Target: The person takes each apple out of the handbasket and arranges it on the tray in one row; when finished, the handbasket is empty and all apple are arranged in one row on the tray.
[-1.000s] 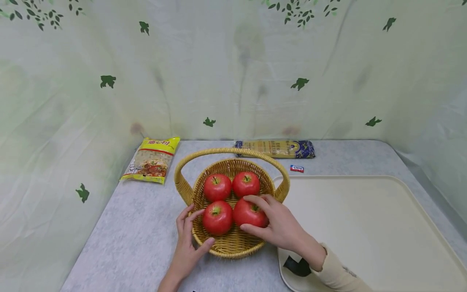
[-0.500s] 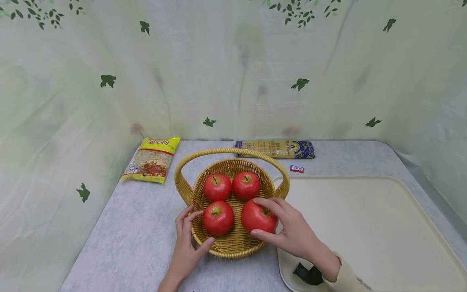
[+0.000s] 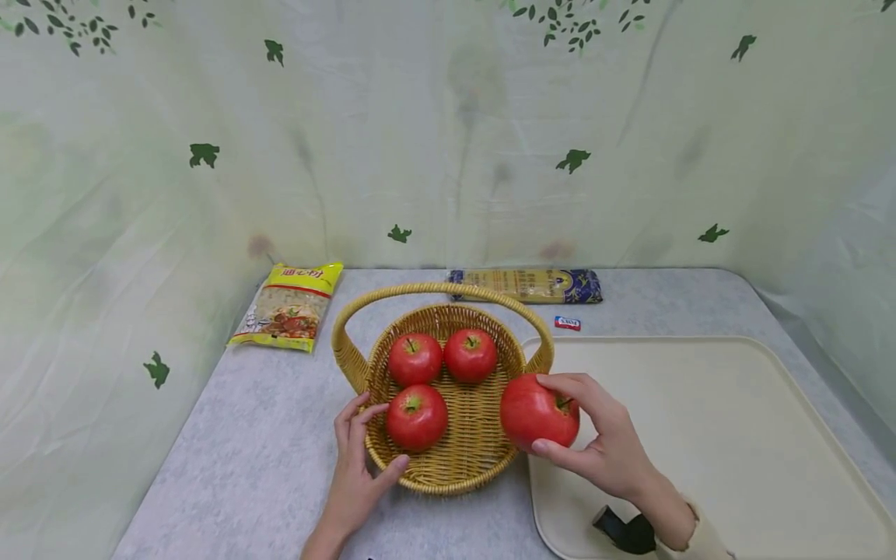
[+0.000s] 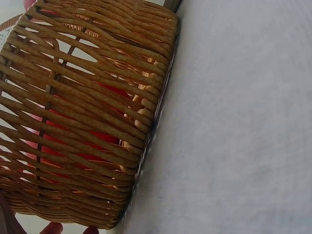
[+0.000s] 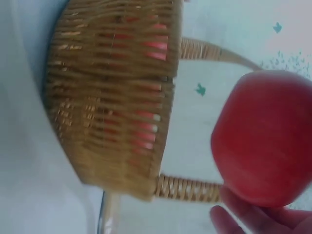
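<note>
A round wicker basket (image 3: pixel 451 488) with a tall arched handle stands at the middle of the table. Inside it sit three red apples: one at back left (image 3: pixel 414 359), one at back right (image 3: pixel 470 356) and one at front left (image 3: pixel 417 418). My left hand (image 3: pixel 358 476) holds the basket's near-left rim, index finger and thumb reaching over the edge. Another red apple (image 3: pixel 537 414) is gripped between the thumb and fingers of my right hand (image 3: pixel 605 443), over the basket's right rim and the tray's edge. The right wrist view shows this apple (image 5: pixel 265 139) higher than the rim.
To the right lies a large cream tray (image 3: pixel 700 420), its left edge close to the basket. A yellow bag of pasta (image 3: pixel 290 307) lies at back left. A long pack of noodles (image 3: pixel 525 285) and a small red, white and blue item (image 3: pixel 567 323) are at the back.
The right hand has lifted the front-right apple out of its place in the basket and carried it right, over the rim. The left hand stays at the rim.
</note>
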The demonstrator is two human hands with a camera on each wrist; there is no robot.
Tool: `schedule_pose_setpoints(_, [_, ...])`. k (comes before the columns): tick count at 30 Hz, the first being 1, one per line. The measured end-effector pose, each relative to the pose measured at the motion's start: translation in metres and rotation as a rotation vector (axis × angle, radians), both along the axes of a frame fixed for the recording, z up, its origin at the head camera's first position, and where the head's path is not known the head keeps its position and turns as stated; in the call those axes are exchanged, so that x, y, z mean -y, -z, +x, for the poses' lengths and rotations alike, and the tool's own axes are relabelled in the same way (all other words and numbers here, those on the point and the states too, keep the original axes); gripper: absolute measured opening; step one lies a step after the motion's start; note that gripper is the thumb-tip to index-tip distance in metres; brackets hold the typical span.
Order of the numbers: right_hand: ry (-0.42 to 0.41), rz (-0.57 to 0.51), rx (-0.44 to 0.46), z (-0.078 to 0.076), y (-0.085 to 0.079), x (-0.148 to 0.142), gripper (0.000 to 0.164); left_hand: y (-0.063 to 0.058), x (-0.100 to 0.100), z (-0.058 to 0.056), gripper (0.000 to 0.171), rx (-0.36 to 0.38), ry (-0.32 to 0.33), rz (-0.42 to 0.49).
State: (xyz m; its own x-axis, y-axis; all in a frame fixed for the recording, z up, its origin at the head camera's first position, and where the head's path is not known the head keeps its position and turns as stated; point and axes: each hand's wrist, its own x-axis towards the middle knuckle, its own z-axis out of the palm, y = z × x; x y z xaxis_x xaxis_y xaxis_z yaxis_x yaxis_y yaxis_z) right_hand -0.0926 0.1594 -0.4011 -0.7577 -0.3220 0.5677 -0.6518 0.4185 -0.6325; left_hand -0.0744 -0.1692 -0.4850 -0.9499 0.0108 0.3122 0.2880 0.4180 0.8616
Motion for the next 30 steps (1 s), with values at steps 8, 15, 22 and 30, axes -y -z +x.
schedule_pose_setpoints(8, [0.119, -0.037, 0.011, -0.002, 0.006, -0.028, 0.068, 0.0, 0.0, -0.001, 0.062, 0.005, 0.007, -0.002])
schedule_pose_setpoints(15, [0.271, 0.018, 0.014, -0.007, 0.02, -0.046, 0.066, -0.001, 0.0, 0.0, 0.062, 0.016, 0.019, -0.001])
schedule_pose_setpoints(22, [0.365, 0.111, 0.107, -0.012, 0.035, -0.055, 0.062, 0.0, 0.0, -0.001, 0.062, 0.011, 0.013, 0.002])
schedule_pose_setpoints(30, [0.395, 0.226, 0.21, -0.015, 0.048, -0.062, 0.061, -0.003, 0.0, 0.001, 0.063, 0.007, 0.025, 0.003])
